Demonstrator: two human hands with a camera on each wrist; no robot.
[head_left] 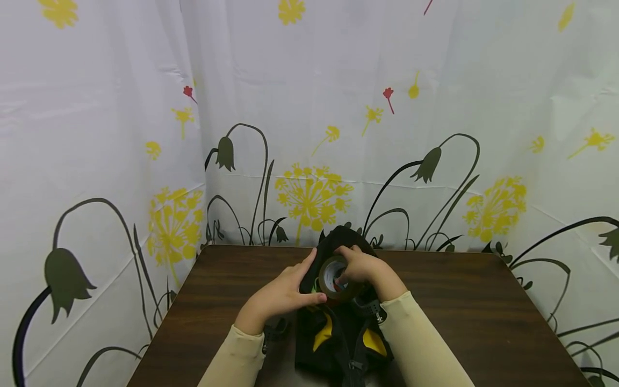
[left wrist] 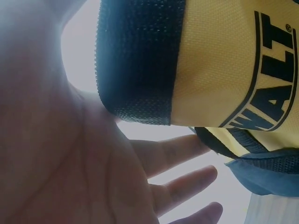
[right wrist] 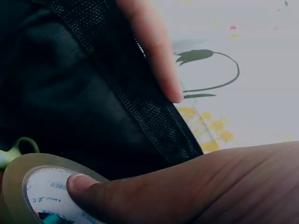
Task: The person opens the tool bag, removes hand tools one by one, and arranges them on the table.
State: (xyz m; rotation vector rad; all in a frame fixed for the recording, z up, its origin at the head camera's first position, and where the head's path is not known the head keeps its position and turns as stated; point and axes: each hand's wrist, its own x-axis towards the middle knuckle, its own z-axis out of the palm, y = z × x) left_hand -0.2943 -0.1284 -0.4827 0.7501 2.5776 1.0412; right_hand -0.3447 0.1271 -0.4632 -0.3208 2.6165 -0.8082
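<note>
A black and yellow tool bag (head_left: 309,352) stands on the table with its top gaping. In its opening my right hand (head_left: 365,271) holds a roll of brown packing tape (head_left: 323,285), the thumb pressed against the white core (right wrist: 44,186). One right finger (right wrist: 159,51) lies along the bag's zippered edge. My left hand (head_left: 280,295) rests at the bag's left side, fingers stretched out and thumb toward the tape. The left wrist view has the bag's yellow lettered panel (left wrist: 210,70) beside the open palm. The bag hides part of the left fingers.
A green loop-shaped handle (right wrist: 28,144) shows inside the bag beside the tape. Straps and zipper pulls (head_left: 355,365) hang at the bag's near side. The dark wooden table (head_left: 450,306) meets a flower-printed curtain (head_left: 309,107) behind and at both sides.
</note>
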